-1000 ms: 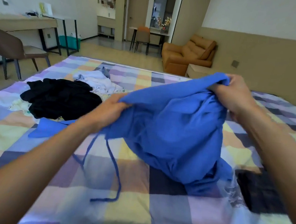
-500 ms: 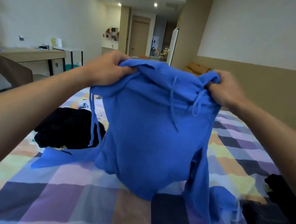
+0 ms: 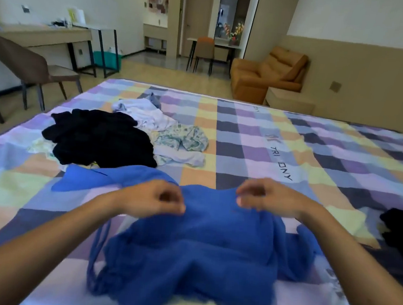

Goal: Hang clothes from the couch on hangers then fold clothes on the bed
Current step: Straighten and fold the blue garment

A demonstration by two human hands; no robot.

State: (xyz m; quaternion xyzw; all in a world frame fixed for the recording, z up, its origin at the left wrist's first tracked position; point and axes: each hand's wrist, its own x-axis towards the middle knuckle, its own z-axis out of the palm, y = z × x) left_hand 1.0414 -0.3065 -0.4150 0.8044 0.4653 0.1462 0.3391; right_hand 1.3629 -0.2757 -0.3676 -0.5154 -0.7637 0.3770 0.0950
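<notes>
My left hand [image 3: 153,198] and my right hand [image 3: 264,195] hover side by side over the far edge of the soft, crumpled blue garment [image 3: 201,245]. Both are motion-blurred with fingers loosely curled, so I cannot tell whether either one pinches the cloth or has let go.

The garment lies bunched on the checked pastel bedspread [image 3: 258,143], directly below my hands, a thin blue drawstring [image 3: 96,253] looping off its left side. Beyond its left corner sits a rumpled heap of black clothes [image 3: 101,137]. Just past that heap lie wrinkled white fabric [image 3: 145,113] and a pale floral-print piece [image 3: 184,138]. Another dark garment [image 3: 402,230] sits at the garment's right. Well beyond it all, off the bed, stands an orange leather couch [image 3: 264,74].
</notes>
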